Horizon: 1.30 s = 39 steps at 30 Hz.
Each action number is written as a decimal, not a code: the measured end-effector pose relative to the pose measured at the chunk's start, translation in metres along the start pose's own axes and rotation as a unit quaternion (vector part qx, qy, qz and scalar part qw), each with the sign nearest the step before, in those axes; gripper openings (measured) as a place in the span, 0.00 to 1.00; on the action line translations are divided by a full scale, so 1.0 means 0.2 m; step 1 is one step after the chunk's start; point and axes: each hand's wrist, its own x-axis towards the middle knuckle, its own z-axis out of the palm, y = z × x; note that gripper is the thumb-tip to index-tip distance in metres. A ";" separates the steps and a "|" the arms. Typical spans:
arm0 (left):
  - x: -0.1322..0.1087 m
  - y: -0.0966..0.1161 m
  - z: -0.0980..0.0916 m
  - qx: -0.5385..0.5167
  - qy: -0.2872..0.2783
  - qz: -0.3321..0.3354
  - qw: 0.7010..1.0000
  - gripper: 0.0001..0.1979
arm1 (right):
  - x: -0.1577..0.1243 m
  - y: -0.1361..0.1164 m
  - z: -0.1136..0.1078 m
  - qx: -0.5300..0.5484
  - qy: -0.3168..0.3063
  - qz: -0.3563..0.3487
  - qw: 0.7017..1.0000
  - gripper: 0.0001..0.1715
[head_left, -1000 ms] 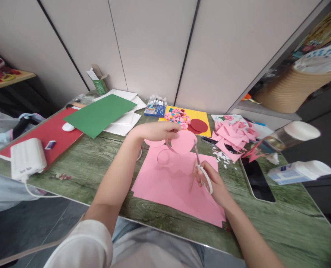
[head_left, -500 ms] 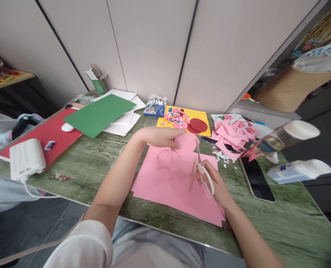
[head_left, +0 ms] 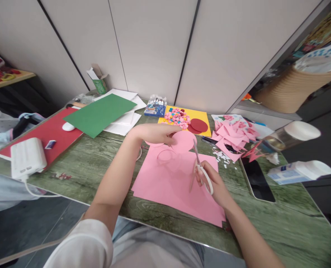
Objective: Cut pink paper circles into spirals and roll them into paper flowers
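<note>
My left hand (head_left: 161,133) pinches a round pink paper piece (head_left: 184,142) by its left side, above the pink sheets. White-handled scissors (head_left: 205,179) are in my right hand (head_left: 211,182), with fingers through the loops. Their blades point up and away, meeting the right edge of the round piece. Beneath both hands lie pink paper sheets (head_left: 165,186) on the green table. A clear round ring-like object (head_left: 167,156) rests on the top sheet. More pink paper (head_left: 154,144) shows under my left hand, partly hidden.
Pink scraps (head_left: 235,134) are piled at the right, near a phone (head_left: 257,180) and a white bottle (head_left: 298,172). Yellow paper (head_left: 204,116) at the back carries small pompoms (head_left: 178,118) and red circles (head_left: 198,125). Green card (head_left: 100,114) and a power bank (head_left: 28,158) lie left.
My left hand has shifted slightly left and up with the round paper, whose edge now looks rounder. The right hand with the scissors has hardly moved.
</note>
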 end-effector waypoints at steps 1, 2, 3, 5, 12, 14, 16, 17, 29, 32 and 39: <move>0.00 0.00 0.00 -0.004 0.003 0.003 1.000 0.08 | 0.00 0.00 0.00 0.000 -0.001 0.002 1.000 0.11; 0.00 -0.01 0.00 -0.006 0.006 0.005 1.000 0.07 | 0.00 0.00 0.00 -0.001 -0.001 0.003 1.000 0.11; -0.01 -0.01 -0.01 -0.009 0.007 0.006 1.000 0.06 | 0.00 0.00 0.00 -0.001 -0.002 0.005 1.000 0.10; -0.01 -0.01 -0.01 -0.017 0.008 0.006 1.000 0.06 | 0.00 0.00 0.00 0.001 -0.001 0.006 1.000 0.10; -0.01 0.00 0.00 -0.041 -0.013 -0.015 0.999 0.10 | 0.00 0.00 0.01 0.013 -0.007 0.007 1.000 0.10; -0.01 0.00 0.00 -0.035 -0.021 -0.014 0.999 0.12 | 0.00 0.00 0.01 0.011 -0.008 0.007 1.000 0.11; 0.00 0.01 0.01 -0.027 -0.028 -0.008 0.999 0.15 | 0.00 0.00 0.00 0.010 -0.006 0.004 1.000 0.11; 0.00 0.01 0.01 -0.023 -0.030 -0.007 0.999 0.16 | 0.00 0.00 0.00 0.011 -0.005 0.003 1.000 0.11; 0.00 -0.01 0.01 0.000 -0.005 -0.005 1.000 0.06 | 0.00 0.01 0.00 -0.007 -0.004 0.003 1.000 0.11; -0.01 -0.01 0.00 0.002 0.007 -0.008 1.000 0.04 | 0.00 0.02 0.00 -0.006 -0.007 0.007 1.000 0.10; -0.03 -0.02 -0.02 -0.006 0.020 0.001 1.000 0.06 | 0.00 0.00 0.00 0.002 -0.013 0.025 1.000 0.11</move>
